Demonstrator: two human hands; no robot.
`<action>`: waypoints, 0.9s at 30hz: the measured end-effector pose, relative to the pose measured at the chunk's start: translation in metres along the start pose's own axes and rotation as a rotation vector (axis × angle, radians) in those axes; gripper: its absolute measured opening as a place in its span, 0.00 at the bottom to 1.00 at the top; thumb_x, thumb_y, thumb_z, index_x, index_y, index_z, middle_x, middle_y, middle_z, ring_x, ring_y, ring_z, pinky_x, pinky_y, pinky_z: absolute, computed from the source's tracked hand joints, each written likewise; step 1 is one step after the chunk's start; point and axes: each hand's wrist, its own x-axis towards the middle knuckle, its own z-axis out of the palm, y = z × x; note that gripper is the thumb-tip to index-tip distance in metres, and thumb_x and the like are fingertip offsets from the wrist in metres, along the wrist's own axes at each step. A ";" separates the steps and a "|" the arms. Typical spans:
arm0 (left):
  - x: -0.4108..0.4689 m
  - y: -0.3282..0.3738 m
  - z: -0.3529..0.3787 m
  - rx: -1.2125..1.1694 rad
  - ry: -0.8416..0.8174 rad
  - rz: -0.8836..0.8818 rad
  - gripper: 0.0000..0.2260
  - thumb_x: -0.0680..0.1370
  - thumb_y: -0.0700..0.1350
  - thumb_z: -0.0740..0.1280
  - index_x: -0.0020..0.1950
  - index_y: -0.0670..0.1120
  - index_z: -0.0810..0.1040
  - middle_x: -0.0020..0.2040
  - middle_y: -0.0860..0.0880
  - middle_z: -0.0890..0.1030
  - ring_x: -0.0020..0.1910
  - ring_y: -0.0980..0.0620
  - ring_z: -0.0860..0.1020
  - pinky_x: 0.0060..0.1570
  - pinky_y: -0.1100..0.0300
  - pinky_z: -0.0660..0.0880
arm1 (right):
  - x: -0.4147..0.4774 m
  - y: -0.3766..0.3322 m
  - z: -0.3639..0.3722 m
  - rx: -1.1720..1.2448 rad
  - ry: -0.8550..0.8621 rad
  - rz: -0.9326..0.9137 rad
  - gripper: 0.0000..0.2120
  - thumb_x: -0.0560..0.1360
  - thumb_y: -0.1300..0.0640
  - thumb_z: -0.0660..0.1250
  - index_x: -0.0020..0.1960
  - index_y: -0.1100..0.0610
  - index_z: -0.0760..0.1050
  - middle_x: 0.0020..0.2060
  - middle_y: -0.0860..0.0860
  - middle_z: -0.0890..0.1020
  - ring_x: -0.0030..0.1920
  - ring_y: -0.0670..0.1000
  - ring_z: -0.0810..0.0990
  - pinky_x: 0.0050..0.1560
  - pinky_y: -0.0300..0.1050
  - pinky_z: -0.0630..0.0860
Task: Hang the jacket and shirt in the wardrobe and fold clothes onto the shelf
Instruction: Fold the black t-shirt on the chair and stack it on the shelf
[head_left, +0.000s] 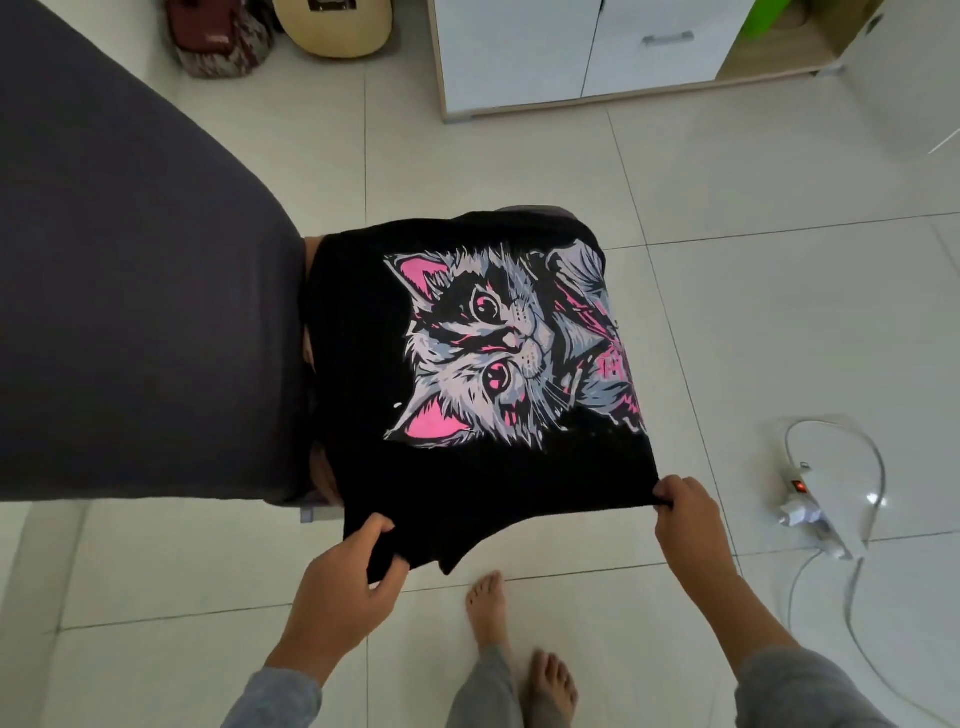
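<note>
Left hand (343, 579), right hand (685, 519) pinch tee (483, 483) — guitar (332, 28) beyond

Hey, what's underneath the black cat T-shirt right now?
Only a grey edge shows past the black cat T-shirt on its far side, and tan slivers on its left. The rest beneath is covered. Left hand and right hand pinch its near edge.

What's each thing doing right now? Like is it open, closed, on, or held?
cat T-shirt: spread out, print up, near edge held
left hand: grips the shirt's near edge
right hand: pinches its near corner
power strip: switch glows red
cabinet: doors closed
</note>
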 end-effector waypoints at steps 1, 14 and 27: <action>-0.006 0.000 0.001 -0.001 0.003 -0.004 0.08 0.72 0.49 0.68 0.46 0.56 0.69 0.30 0.61 0.74 0.29 0.60 0.75 0.29 0.74 0.69 | -0.001 -0.002 -0.002 0.021 0.010 0.002 0.10 0.75 0.72 0.58 0.48 0.62 0.75 0.44 0.56 0.75 0.38 0.53 0.72 0.37 0.44 0.68; -0.003 -0.007 0.008 -0.179 0.325 -0.112 0.15 0.70 0.28 0.68 0.52 0.44 0.78 0.45 0.56 0.76 0.43 0.59 0.77 0.41 0.73 0.73 | -0.003 -0.015 0.015 0.545 0.206 0.278 0.09 0.77 0.70 0.56 0.53 0.64 0.72 0.45 0.57 0.78 0.43 0.57 0.80 0.44 0.45 0.75; 0.096 0.024 -0.028 -0.585 0.601 -0.323 0.09 0.78 0.35 0.63 0.54 0.47 0.76 0.50 0.51 0.79 0.52 0.54 0.76 0.54 0.64 0.72 | 0.035 -0.044 0.013 0.318 0.228 0.140 0.15 0.70 0.73 0.59 0.52 0.63 0.76 0.50 0.58 0.75 0.45 0.53 0.71 0.48 0.43 0.67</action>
